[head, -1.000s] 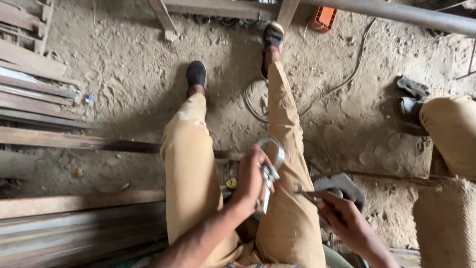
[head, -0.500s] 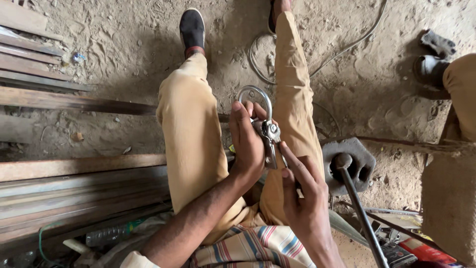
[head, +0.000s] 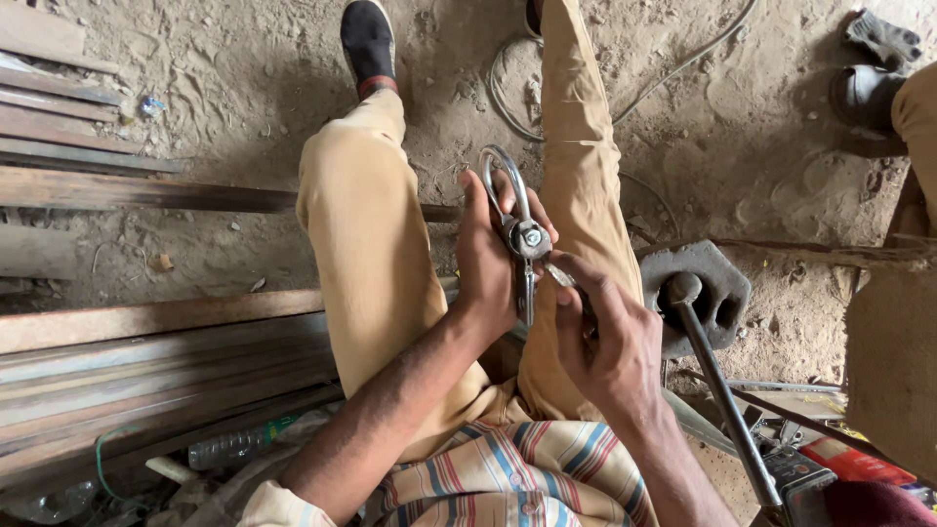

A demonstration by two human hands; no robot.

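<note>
- I see the left hand (head: 488, 259) wrapped around a metal clamp-like fitting (head: 522, 234); its fingers are pressed together around the body of the piece, thumb on the near side.
- The fitting has a rounded steel loop (head: 503, 181) at its top end, which pokes out above the left hand, and a bolt head (head: 532, 237) at its middle.
- The fitting sits upright between my two knees, held in the air above the dirt floor (head: 205, 88), roughly at the middle of the view.
- The right hand (head: 605, 337) is just below and to the right of the fitting. Its fingers are curled together, and the forefinger and thumb pinch a thin metal piece (head: 559, 274) that reaches up to the bolt head; I cannot tell exactly what kind of piece it is.
- Both hands are close together, nearly touching at the lower end of the fitting.
- My legs in tan trousers (head: 361, 224) stretch out forward, with a dark shoe (head: 368, 39) on the left foot.
- To the right of the right hand a hammer (head: 708, 361) leans with its head on a dark, blocky iron piece (head: 708, 283) that lies on the floor.
- On the left lie rusty steel bars and wooden planks (head: 127, 342), stacked side by side.
- A thin cable (head: 673, 73) curls over the floor beyond the knees.
- At the right edge another person's leg (head: 917, 107) and a sandal (head: 864, 93) show.
</note>
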